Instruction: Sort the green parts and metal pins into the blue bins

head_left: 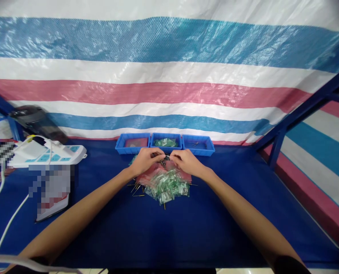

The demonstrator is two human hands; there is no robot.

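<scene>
My left hand (145, 160) and my right hand (188, 162) meet over a pile in the middle of the table. The fingertips of both are pinched together around something small and shiny, too tiny to name. Beneath them spreads a heap of small clear-green plastic bags (167, 187) with metal bits inside. Reddish plastic bags (148, 174) lie under my hands and partly behind that heap. Thin gold-and-grey metal pins (137, 189) stick out at the heap's left side, and a few dark small pieces show just below my fingertips.
Behind my hands stand three blue trays: the left one (118, 146) with reddish bags, the middle one (166, 134) with green bags, the right one (206, 153) with a few thin pins. Leftward are a white power strip (79, 154), cables and a dark bottle (38, 121). Blue frame posts (303, 110) flank the table.
</scene>
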